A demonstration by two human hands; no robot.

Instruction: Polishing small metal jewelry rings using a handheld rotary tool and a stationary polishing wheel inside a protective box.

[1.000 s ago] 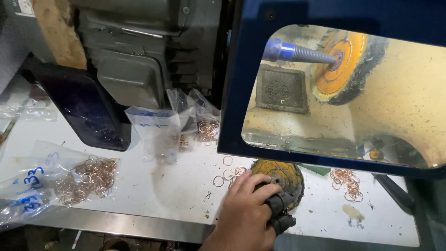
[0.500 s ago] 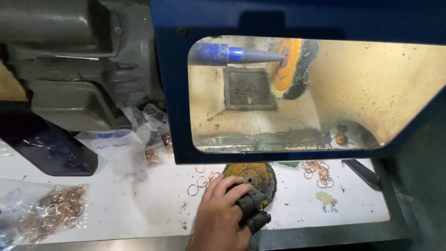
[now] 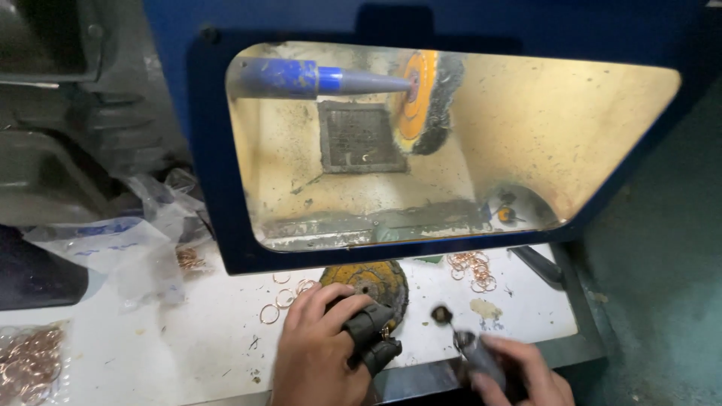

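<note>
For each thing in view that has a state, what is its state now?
left hand: rests on the spare wheel, dark caps on two fingers
right hand: holds a small dark tool, blurred
spare wheel: lies flat on the bench
mounted wheel: on the spindle, spin unclear
copper rings: loose on the bench

A white, dusty bench (image 3: 188, 353) runs along the bottom. Above its far edge stands a blue machine hood (image 3: 466, 19) with a lit, yellowish interior behind a clear window (image 3: 571, 143). A teal wall (image 3: 669, 301) rises beside the bench's right edge.
</note>
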